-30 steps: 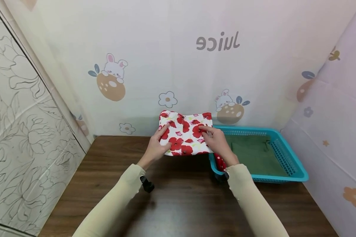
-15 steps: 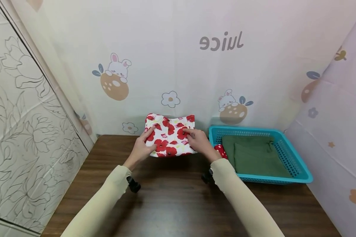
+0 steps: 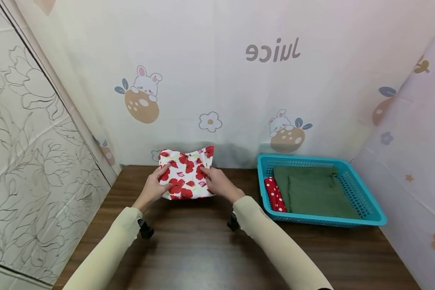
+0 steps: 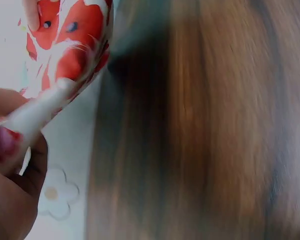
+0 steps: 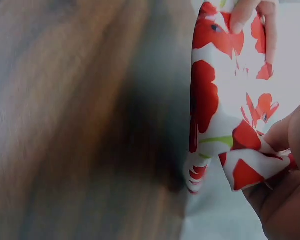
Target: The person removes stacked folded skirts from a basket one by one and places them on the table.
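A folded white cloth with red flowers [image 3: 185, 175] is held up above the far side of the table, near the wall. My left hand [image 3: 153, 188] grips its left side, thumb on the front face. On the right side, my right hand [image 3: 219, 183] pinches the cloth, and a fold of the cloth [image 5: 250, 170] bunches between thumb and fingers in the right wrist view. From the left wrist camera, the rolled edge of the cloth [image 4: 40, 107] passes through the left hand [image 4: 12, 195]. The fingers behind the cloth are mostly hidden.
A turquoise plastic basket [image 3: 322, 220] stands on the right of the brown wooden table [image 3: 203, 249]. Inside lie a folded dark green cloth [image 3: 319, 193] and a red cloth with white dots [image 3: 274, 195]. A printed curtain [image 3: 217, 80] closes off the back.
Both hands have carried the flowered cloth leftward and slightly down, away from the basket. The red dotted cloth now shows fully. The cloth's top right corner has bent up.
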Action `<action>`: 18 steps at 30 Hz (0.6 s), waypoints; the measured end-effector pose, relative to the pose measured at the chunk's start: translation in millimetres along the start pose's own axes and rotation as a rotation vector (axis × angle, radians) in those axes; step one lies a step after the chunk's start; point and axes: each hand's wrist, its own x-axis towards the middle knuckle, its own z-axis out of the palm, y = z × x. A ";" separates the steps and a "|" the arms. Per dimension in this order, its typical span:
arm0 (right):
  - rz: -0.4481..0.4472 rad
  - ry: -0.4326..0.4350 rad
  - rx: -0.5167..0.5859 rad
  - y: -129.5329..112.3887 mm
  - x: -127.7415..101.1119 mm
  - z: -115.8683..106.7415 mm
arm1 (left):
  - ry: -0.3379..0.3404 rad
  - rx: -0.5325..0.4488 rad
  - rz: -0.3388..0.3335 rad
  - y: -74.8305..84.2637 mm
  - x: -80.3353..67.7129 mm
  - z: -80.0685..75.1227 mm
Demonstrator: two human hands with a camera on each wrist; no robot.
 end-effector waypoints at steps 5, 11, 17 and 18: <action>-0.014 -0.044 0.058 -7.1 5.4 22.0 | 0.003 0.061 -0.052 -20.4 -3.5 -8.1; 0.005 -0.085 0.191 -9.3 5.3 40.7 | 0.011 0.119 -0.083 -38.1 -8.5 -13.8; 0.085 -0.155 0.246 -10.2 5.9 56.4 | 0.012 0.169 -0.094 -52.7 -10.6 -15.8; 0.097 -0.165 0.239 -10.1 7.0 59.5 | 0.009 0.173 -0.103 -55.3 -11.6 -16.0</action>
